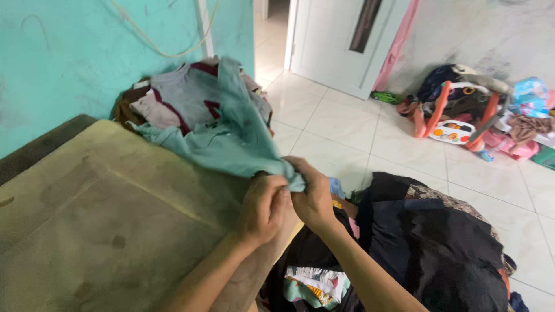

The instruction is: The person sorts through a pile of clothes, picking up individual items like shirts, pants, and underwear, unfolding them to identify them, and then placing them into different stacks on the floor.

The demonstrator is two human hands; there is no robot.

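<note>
Both hands pinch one edge of a pale teal garment (231,136) near the middle of the view. My left hand (263,209) grips the cloth from below, and my right hand (312,193) grips it just beside, the two hands touching. The garment stretches away to the upper left, draped over a pile of clothes (173,101) in grey, maroon and brown that lies against the turquoise wall. Under my forearms lies an olive-green cushion or mattress (98,219).
A heap of dark and patterned clothes (428,242) lies on the white tiled floor (358,133) at my right. Toys and bags (468,112) crowd the far right wall. A white door (341,40) stands at the back.
</note>
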